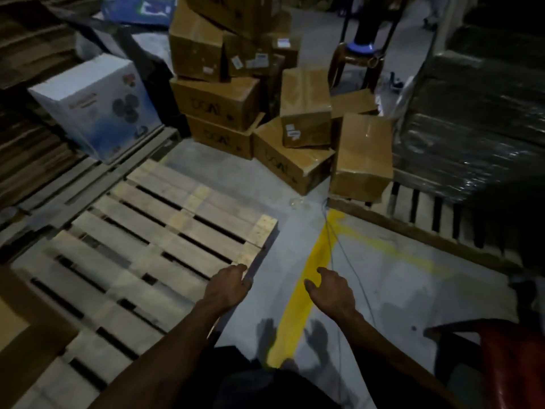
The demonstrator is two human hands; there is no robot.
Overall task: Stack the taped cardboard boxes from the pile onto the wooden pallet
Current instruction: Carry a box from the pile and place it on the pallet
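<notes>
- The taped cardboard boxes (259, 93) sit in a loose pile on the floor ahead of me, some stacked flat, some tipped against each other, well apart from my hands
- The nearest one (362, 156) stands on end at the pile's right edge, by a second pallet; glossy tape runs over its face, so I judge that surface slick
- They look stiff but dentable, weight unknown; I'd grip under opposite bottom edges, not the tape or flaps
- The wooden pallet (165, 240) lies flat to my left, its slats bare
- My left hand (228, 283) rests at the pallet's near corner, fingers curled loosely, holding nothing
- My right hand (330, 286) hovers over the yellow floor line (298, 302), fingers loosely bent, empty
</notes>
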